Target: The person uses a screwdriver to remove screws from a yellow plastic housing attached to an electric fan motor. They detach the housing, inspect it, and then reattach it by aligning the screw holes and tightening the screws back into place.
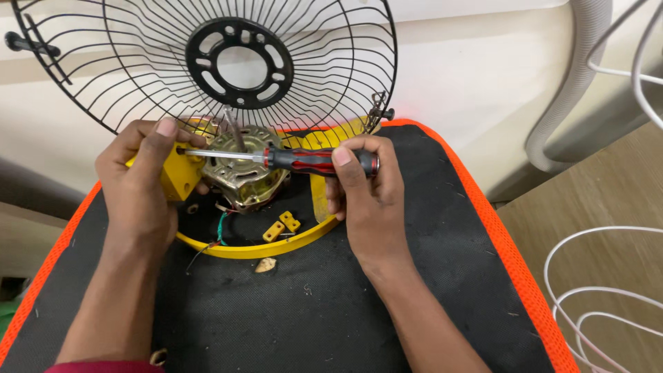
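Note:
My left hand [141,176] grips a yellow plastic block [181,173] fixed to the side of a bare metal fan motor [242,169]. My right hand [362,186] holds a red and black screwdriver [314,160] level, its shaft running left with the tip at the yellow block. The motor's shaft points up. It sits in a yellow round housing [276,245] with coloured wires showing underneath.
A black wire fan guard [238,59] leans against the wall behind the motor. Two small yellow plastic pieces [282,225] lie inside the housing. All rests on a black mat with orange edge [483,214]. White wire loops [594,297] and a grey hose [573,76] are at right.

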